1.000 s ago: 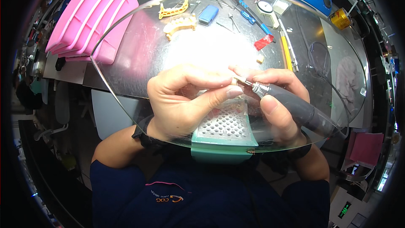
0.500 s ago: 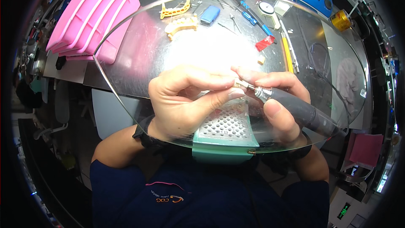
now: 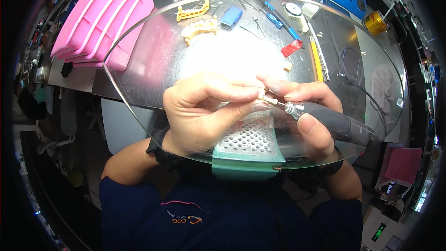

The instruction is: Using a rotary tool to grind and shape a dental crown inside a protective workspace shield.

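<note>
Between thumb and index finger, my left hand [image 3: 200,111] pinches a small whitish piece [image 3: 261,94] that looks like a dental crown. Its lower part is hidden by the fingertips. My right hand [image 3: 318,100] is closed around a dark grey rotary handpiece [image 3: 337,122] with a silver nose. From that nose a thin shank with a pale tip [image 3: 271,101] points left, at or very near the crown; contact I cannot tell. The hands' fingertips are close together. Beneath them lies a white perforated grate [image 3: 248,138] in a green frame [image 3: 246,169].
A clear shield [image 3: 111,72] spans above the hands. Pink trays [image 3: 104,23] stand at left. On the metal bench lie a tooth model [image 3: 200,29], a yellow frame [image 3: 193,11], a blue case [image 3: 231,17], a dial gauge [image 3: 293,10] and red tape [image 3: 291,48]. A can [image 3: 374,23] stands far right.
The handpiece has shifted slightly right and lies more level, with more of its shank and tip showing. My right thumb has moved a little right. My left hand has barely moved.
</note>
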Motion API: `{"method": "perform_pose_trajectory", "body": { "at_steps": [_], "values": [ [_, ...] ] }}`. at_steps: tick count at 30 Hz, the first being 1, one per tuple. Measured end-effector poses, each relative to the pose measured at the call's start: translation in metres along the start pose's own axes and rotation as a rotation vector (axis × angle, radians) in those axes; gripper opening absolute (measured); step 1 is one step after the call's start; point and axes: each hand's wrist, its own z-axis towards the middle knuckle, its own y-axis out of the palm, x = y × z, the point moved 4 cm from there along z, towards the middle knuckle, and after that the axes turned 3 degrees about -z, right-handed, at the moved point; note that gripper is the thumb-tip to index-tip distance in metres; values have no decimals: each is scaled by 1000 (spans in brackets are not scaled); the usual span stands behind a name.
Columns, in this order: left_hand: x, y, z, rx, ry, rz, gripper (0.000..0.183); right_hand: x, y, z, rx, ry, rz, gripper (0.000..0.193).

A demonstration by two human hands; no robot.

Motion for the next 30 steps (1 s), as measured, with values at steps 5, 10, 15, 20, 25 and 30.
{"method": "perform_pose_trajectory", "body": {
  "at_steps": [5, 10, 15, 20, 25, 30],
  "values": [
    [-1, 0, 0, 8, -17, -17, 17, -2, 3, 1, 10, 41, -141, 31],
    [-1, 1, -1, 14, -20, -44, 17, -1, 3, 1, 26, -5, -56, 29],
    [-2, -1, -3, 13, -25, -45, 18, -4, 3, 3, -33, -4, -162, 31],
    [-3, 0, -2, 16, -40, -66, 18, -1, 4, 1, 68, 51, -86, 33],
    [-1, 3, -3, 51, -135, -98, 20, 2, 0, 0, 103, 52, -33, 31],
    [-1, 1, -4, 51, -138, -79, 20, 1, -2, 1, 75, 81, -72, 32]
  ]
}}
